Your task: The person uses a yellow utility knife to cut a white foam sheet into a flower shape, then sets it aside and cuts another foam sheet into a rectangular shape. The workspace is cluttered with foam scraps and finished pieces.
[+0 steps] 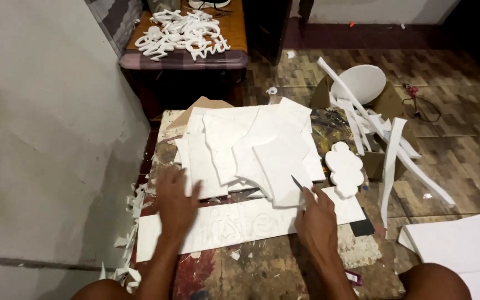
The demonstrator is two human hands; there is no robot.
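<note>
Head view: your paint-stained surface (262, 266) carries a long foam strip (240, 222). Beyond the strip lies a foam offcut heap (251, 150). Your left hand (176, 203) presses flat, fingers spread, steadying the strip; right-hand (316, 219) fingers grip a blade (296, 182) at its far edge.

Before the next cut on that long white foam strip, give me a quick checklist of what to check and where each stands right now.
1. Left hand flat on the foam strip, holding it: ok.
2. Right hand gripping the knife: ok.
3. Blade clear of left hand: ok.
4. Strip lying flat on the work table: ok.
5. Cutting room: not ok, the stack of foam offcuts overlaps the strip's top edge.
6. Traced outlines readable: cannot tell, faint.
</note>
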